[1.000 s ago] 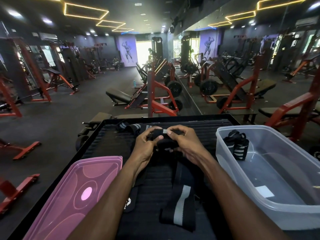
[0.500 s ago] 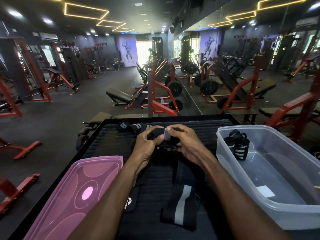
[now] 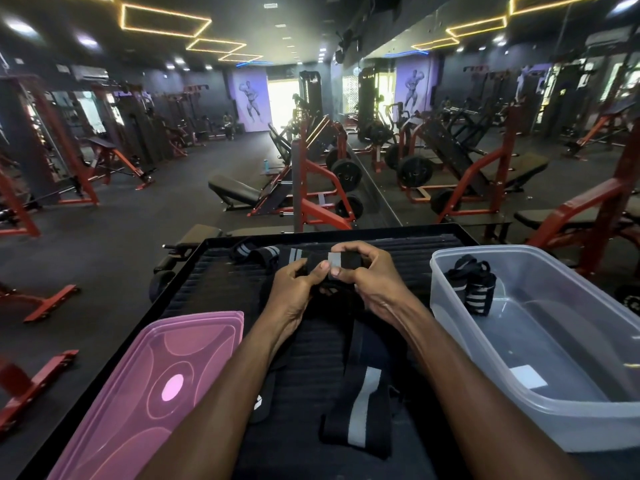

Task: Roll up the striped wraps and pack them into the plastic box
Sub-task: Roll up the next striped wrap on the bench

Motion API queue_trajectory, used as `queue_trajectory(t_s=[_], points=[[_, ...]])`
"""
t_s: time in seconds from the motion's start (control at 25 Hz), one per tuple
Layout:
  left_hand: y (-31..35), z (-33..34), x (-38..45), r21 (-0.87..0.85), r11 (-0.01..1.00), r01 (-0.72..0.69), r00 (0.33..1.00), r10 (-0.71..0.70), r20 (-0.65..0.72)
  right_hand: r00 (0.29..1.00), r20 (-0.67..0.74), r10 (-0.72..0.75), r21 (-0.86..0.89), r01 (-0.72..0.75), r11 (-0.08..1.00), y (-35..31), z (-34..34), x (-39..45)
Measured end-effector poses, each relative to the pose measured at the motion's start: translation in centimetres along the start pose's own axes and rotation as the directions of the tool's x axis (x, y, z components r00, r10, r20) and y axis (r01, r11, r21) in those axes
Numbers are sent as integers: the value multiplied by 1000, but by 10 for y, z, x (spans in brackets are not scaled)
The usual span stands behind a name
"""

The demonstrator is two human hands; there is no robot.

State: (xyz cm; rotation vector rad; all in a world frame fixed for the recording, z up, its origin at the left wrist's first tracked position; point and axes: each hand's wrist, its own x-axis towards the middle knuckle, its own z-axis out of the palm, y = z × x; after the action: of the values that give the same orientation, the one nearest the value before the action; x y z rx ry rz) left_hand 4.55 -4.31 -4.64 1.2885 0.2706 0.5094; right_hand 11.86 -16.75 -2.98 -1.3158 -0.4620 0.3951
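Nearest the camera, the loose tail of a black wrap with a grey stripe [image 3: 360, 410] lies flat on the black ribbed table top [image 3: 214, 282], running up between the two forearms. To its left a pink translucent lid [image 3: 145, 393] rests on the table's near left part, partly over the edge. To the right sits the clear plastic box [image 3: 588, 420], open, with a white label on its floor.

Further up, both hands meet over the middle of the table. The left hand [image 3: 294, 292] and the right hand [image 3: 370, 282] are closed on the rolled end of the same wrap, thumbs on the near side and fingers curled over the top, the grey stripe showing between them. The roll is held just above the table surface.

In the far left corner of the box stands one rolled wrap [image 3: 472, 284], black with grey stripes, leaning against the wall. Just beyond the hands, another striped wrap [image 3: 256, 252] lies loose near the table's far edge.

Behind the table stretch red-framed gym machines [image 3: 311, 188] and a dark floor.
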Motion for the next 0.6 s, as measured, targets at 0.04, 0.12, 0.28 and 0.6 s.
queue_trajectory(t_s=[0.04,0.12,0.28,0.6], points=[[0,-2,2,8,1000,-13,1000,13,-6,1000,8,28,18,-28,999,-1,0,0],[0,-5,2,66,997,-35,999,35,-4,993,38,108,75,-111,991,-7,0,-3],[3,-4,-2,164,982,-91,996,86,38,985,28,171,36,-172,985,-9,2,-4],[2,4,-2,59,998,-1,1000,1,3,996,-18,92,8,-92,996,-3,-4,-1]])
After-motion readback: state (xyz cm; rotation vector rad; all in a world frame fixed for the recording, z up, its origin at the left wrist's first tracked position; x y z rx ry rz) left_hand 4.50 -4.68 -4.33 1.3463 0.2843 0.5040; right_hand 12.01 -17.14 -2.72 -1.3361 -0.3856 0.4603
